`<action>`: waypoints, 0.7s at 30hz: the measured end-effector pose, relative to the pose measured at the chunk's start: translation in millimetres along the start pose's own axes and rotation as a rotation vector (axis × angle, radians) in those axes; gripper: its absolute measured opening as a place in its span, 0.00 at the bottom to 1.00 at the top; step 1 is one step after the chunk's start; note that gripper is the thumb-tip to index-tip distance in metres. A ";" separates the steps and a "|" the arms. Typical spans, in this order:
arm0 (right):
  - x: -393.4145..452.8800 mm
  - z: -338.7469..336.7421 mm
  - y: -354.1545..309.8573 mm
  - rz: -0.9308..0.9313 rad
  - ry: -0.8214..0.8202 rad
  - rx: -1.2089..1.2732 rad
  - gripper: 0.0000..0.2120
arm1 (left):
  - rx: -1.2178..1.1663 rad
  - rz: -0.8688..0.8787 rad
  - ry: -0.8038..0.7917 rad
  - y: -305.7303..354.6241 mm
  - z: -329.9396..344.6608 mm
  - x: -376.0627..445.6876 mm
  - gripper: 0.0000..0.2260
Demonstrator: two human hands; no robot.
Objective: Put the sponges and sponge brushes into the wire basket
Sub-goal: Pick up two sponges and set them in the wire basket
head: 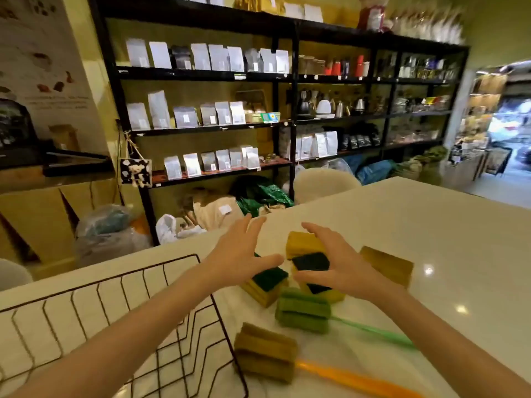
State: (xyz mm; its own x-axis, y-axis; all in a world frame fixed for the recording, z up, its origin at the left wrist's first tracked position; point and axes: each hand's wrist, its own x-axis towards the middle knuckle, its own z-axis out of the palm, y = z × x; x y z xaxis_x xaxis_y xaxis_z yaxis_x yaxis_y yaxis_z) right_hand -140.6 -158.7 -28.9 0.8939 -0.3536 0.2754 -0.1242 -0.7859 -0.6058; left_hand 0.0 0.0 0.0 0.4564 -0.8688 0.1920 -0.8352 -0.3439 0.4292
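Two hands reach over the sponges (pixel 311 261) in the middle of the frame. Your left hand (pixel 240 254) has fingers spread wide, holding nothing. Your right hand (pixel 334 261) curls loosely over one. Sponge brushes (pixel 303 311) lie lower on the table (pixel 431 225). Lower left sits the wire basket (pixel 184 334).

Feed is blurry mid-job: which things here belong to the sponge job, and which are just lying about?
Job things:
- wire basket, nothing in it
- yellow-green sponges
- green sponge brush
- orange-handled sponge brush
- left hand and right hand, open over the sponges

Lying about:
- shelf packets
- kettles
- floor bags
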 end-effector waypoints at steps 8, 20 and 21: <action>-2.5 6.5 36.2 0.144 -0.123 -0.301 0.30 | 0.173 -0.186 -0.188 -3.4 36.4 25.2 0.25; 20.6 12.2 37.2 0.229 -0.081 -0.428 0.23 | 0.304 -0.263 -0.306 -12.8 51.2 47.1 0.26; 23.0 7.4 36.8 0.260 -0.046 -0.341 0.21 | 0.278 -0.266 -0.310 -13.6 50.9 48.3 0.26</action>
State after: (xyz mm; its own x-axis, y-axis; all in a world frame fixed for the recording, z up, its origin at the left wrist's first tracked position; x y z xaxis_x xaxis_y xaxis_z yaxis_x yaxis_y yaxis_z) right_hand -121.5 -192.1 -50.4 0.8315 -0.5450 0.1075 -0.4762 -0.7990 -0.3671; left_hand 17.8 -55.4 -41.5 0.5873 -0.7886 -0.1823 -0.7715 -0.6135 0.1682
